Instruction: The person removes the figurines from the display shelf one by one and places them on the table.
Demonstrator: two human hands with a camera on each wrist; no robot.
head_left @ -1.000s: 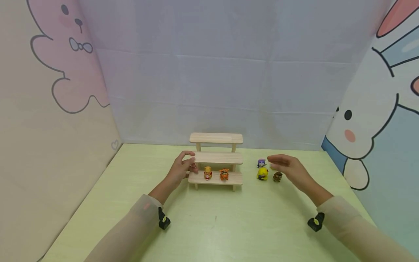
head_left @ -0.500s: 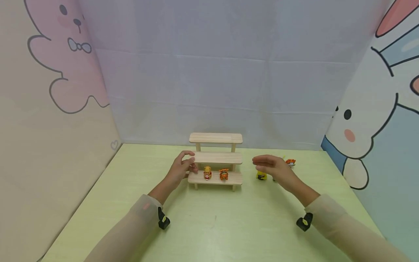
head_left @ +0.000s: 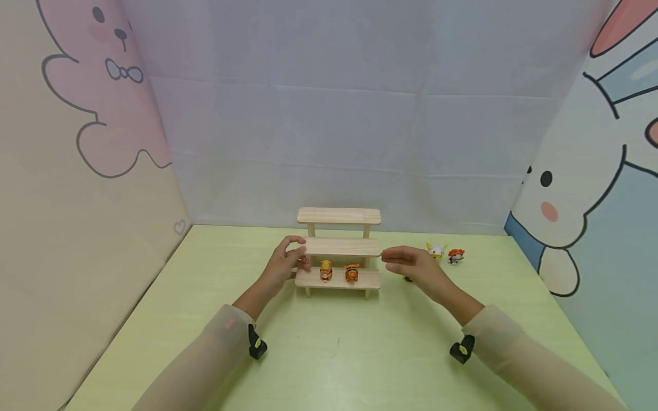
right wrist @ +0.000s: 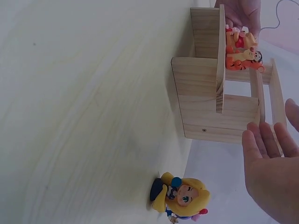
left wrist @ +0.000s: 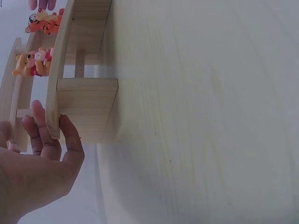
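A three-tier wooden display shelf (head_left: 339, 247) stands near the back of the table. On its lowest tier are a Winnie-the-Pooh figurine (head_left: 326, 271) and an orange Tigger figurine (head_left: 352, 273). My left hand (left wrist: 44, 163) grips the left end of that tier, its fingers curled about the board's edge. Beside the right end of the middle tier, my right hand (head_left: 418, 271) has its fingers extended and nothing in them; whether the fingertips touch the wood I cannot tell. A yellow-haired figurine (right wrist: 187, 196) stands below this hand, mostly hidden in the head view.
Farther right on the table stand a white-and-yellow figurine (head_left: 436, 250) and an orange-topped figurine (head_left: 456, 256). A pale curtain (head_left: 334, 114) hangs close behind the shelf. Printed panels flank the table (head_left: 329, 354) on both sides.
My right hand has moved left from over the loose figurines to the shelf's right end, uncovering the two at the back right. My left hand stays at the shelf's left end.
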